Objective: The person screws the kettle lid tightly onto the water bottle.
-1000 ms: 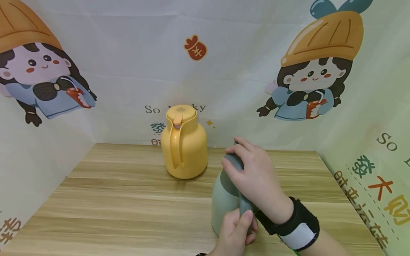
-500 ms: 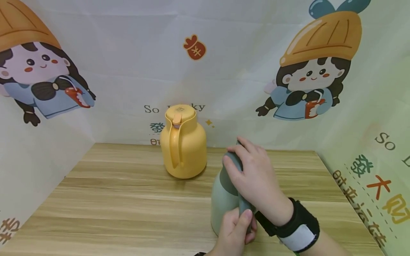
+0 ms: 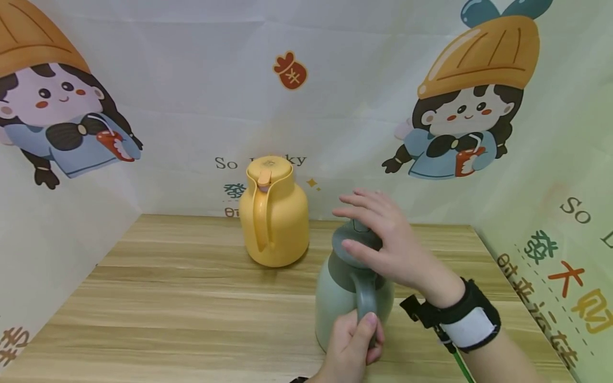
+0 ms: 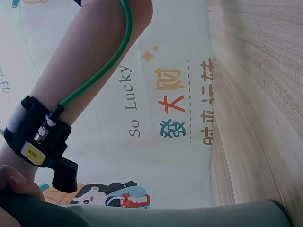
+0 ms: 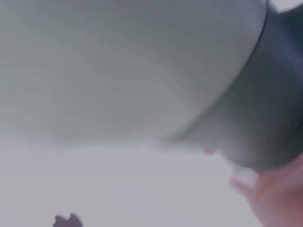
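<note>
A pale green vacuum jug (image 3: 329,303) with a darker grey-green lid (image 3: 353,232) stands upright on the wooden table, right of the middle in the head view. My left hand (image 3: 348,340) grips the lower part of its handle (image 3: 365,291), thumb on the near side. Over the lid, my right hand (image 3: 390,239) has its fingers straight and spread, with the thumb overlapping the lid's near edge. The jug's body (image 4: 180,216) runs along the bottom of the left wrist view. It fills much of the right wrist view, where fingertips (image 5: 279,194) show beside the dark collar.
Behind and to the left, a yellow vacuum jug (image 3: 289,223) stands with its handle towards me. Printed cloth walls (image 3: 182,106) enclose the wooden table (image 3: 191,308) at the back and sides. A green cable (image 3: 463,367) hangs from the right wrist strap (image 3: 471,319).
My right hand has loosened from the lid, its fingers straightening and lifting, and its wrist has shifted right. More of the lid and handle shows. The left hand keeps its grip.
</note>
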Motion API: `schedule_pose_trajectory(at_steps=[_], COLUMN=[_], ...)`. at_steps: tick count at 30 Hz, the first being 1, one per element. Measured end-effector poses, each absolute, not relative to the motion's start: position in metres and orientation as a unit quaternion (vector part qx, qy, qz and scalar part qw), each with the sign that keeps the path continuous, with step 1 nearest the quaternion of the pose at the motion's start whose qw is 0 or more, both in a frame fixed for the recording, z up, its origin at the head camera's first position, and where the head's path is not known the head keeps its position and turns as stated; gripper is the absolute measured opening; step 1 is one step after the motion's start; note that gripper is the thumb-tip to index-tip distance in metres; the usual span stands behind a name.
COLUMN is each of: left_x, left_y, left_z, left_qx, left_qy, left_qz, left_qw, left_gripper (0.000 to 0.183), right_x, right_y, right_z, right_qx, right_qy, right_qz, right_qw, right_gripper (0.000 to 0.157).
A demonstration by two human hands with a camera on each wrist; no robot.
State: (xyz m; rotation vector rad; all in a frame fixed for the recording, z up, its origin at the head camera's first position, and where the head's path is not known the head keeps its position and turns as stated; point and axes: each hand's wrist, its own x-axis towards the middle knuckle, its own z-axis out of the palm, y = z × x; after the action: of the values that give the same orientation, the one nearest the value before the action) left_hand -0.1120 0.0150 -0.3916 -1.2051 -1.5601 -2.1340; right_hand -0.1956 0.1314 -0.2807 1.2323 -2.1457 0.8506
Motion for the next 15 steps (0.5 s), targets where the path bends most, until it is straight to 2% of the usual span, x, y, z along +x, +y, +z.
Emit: schedule_pose_trajectory(at_steps=[6, 15], left_x=[-0.112, -0.112], left_y=[0.015, 0.015], left_z=[-0.391, -0.391], left_qx=[-0.410, -0.412], left_qy=[-0.533, -0.529], left_qz=[-0.731, -0.733], left_qw=[0.115, 0.113], left_gripper=[0.032, 0.032], right_x=[-0.214, -0.221], right_y=[0.139, 0.136], right_z=[-0.272, -0.270], right_qx=[0.574, 0.608], right_qy=[-0.744, -0.724], right_qz=[0.283, 0.293], right_qw=[0.195, 0.146], right_gripper=[0.032, 0.029])
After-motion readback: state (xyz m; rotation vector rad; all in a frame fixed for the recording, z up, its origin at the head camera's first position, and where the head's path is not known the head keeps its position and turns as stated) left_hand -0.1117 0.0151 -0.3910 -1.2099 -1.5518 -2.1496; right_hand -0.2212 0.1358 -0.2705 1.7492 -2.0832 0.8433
